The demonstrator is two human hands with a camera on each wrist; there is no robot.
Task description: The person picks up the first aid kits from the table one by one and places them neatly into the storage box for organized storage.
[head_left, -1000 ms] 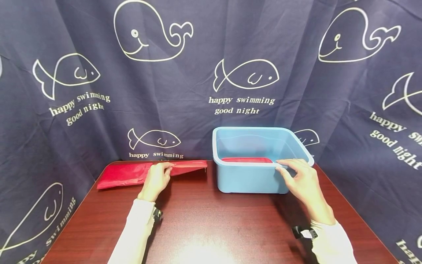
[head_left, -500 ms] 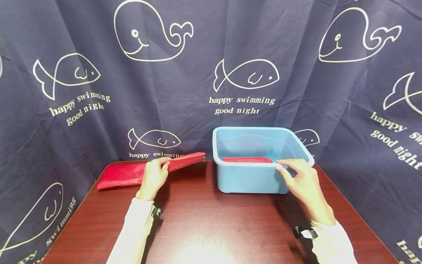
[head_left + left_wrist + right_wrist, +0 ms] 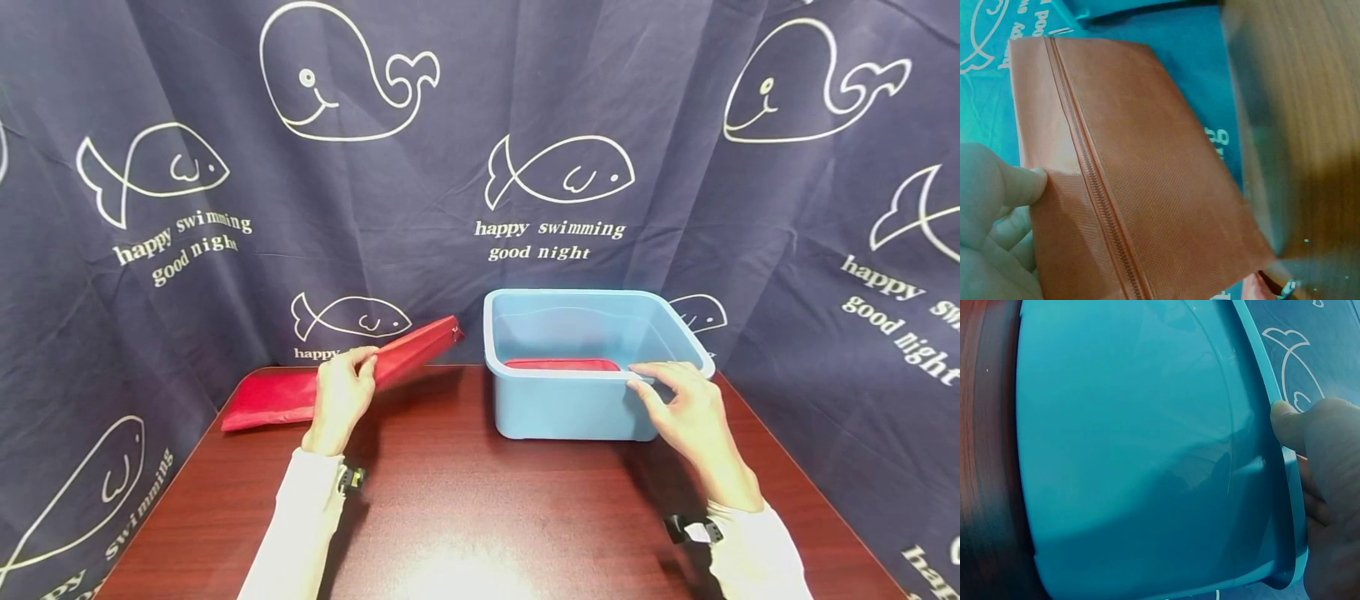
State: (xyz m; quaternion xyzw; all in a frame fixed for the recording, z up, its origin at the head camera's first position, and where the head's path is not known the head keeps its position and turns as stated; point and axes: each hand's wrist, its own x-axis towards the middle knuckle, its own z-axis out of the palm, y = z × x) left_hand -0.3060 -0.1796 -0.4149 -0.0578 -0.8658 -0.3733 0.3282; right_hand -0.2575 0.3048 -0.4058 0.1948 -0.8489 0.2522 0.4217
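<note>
My left hand (image 3: 342,398) pinches the edge of a flat red zippered pouch (image 3: 417,350), whose right end is raised off the table. In the left wrist view the pouch (image 3: 1147,150) shows its zipper running lengthwise, with the thumb of the left hand (image 3: 997,212) on its edge. Another red piece (image 3: 270,398) lies on the table left of that hand; whether it is separate is hard to tell. My right hand (image 3: 688,417) grips the front rim of the light blue bin (image 3: 570,408), thumb outside. A red item (image 3: 562,364) shows inside the bin.
The reddish-brown wooden table (image 3: 450,500) has a dark blue curtain (image 3: 435,208) with white whale and fish drawings behind it and at both sides. The bin stands at the back right, near the curtain.
My left hand has drawn back slightly to the left, and the pouch's right end has tilted upward. The right hand and bin have stayed in place.
</note>
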